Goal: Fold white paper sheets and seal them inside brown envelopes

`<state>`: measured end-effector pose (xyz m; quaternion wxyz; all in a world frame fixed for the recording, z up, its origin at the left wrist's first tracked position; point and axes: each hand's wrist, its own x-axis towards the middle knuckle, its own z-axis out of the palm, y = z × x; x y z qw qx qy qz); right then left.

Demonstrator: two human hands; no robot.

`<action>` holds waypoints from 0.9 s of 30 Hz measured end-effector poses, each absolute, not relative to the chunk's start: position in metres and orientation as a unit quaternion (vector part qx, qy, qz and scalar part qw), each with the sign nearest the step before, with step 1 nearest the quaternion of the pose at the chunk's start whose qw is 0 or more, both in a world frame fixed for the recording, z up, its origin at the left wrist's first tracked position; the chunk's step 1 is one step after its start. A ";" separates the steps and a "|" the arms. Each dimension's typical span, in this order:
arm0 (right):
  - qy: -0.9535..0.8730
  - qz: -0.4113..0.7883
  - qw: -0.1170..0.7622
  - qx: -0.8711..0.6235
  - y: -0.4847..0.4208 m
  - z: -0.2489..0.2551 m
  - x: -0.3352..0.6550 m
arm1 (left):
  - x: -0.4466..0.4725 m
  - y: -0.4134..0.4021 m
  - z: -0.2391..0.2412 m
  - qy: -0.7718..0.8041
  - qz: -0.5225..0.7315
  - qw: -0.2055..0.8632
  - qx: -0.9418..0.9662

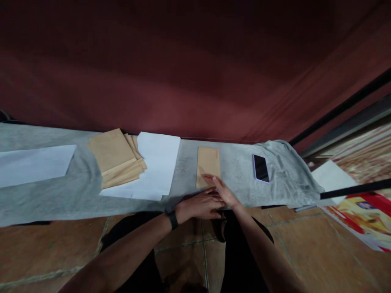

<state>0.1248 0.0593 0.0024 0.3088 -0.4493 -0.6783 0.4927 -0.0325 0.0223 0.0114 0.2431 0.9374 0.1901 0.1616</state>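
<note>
A single brown envelope lies flat on the grey cloth-covered table in front of me. My right hand rests on the envelope's near edge with fingers stretched flat. My left hand, with a black watch on the wrist, lies just below it at the table's front edge, fingers extended and partly under the right hand. Neither hand grips anything that I can see.
A stack of brown envelopes sits to the left, partly over white paper sheets. Another white sheet lies far left. A phone lies face up to the right. A dark red curtain hangs behind. Tiled floor below.
</note>
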 end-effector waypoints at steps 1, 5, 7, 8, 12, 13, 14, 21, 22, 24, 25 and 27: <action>-0.658 0.493 0.332 -0.463 0.058 0.000 0.124 | -0.035 0.026 0.015 0.189 0.169 0.257 0.933; -0.623 0.459 0.385 -0.503 0.056 -0.008 0.120 | -0.046 0.045 0.022 0.311 0.211 0.279 0.884; -0.619 0.426 0.409 -0.517 0.058 -0.013 0.117 | -0.050 0.055 0.019 0.395 0.251 0.240 0.850; -0.626 0.405 0.415 -0.521 0.058 -0.015 0.115 | -0.051 0.059 0.015 0.427 0.266 0.207 0.839; -0.712 0.278 0.372 -0.527 0.058 -0.025 0.107 | -0.054 0.069 -0.008 0.503 0.218 0.064 0.834; -0.736 0.239 0.346 -0.531 0.057 -0.027 0.105 | -0.054 0.069 -0.014 0.511 0.190 0.042 0.838; -0.755 0.200 0.318 -0.538 0.056 -0.029 0.104 | -0.054 0.070 -0.020 0.514 0.166 0.027 0.841; -0.780 0.043 0.195 -0.593 0.057 -0.033 0.109 | -0.054 0.073 -0.029 0.539 0.117 -0.012 0.834; -0.781 0.040 0.188 -0.595 0.059 -0.033 0.111 | -0.053 0.074 -0.028 0.545 0.115 -0.009 0.831; -0.781 0.036 0.175 -0.598 0.063 -0.032 0.114 | -0.051 0.075 -0.027 0.557 0.113 -0.004 0.823; -0.781 0.034 0.170 -0.601 0.065 -0.031 0.115 | -0.051 0.076 -0.026 0.563 0.114 -0.003 0.818; -0.778 0.029 0.163 -0.606 0.067 -0.032 0.117 | -0.049 0.075 -0.027 0.572 0.120 -0.004 0.811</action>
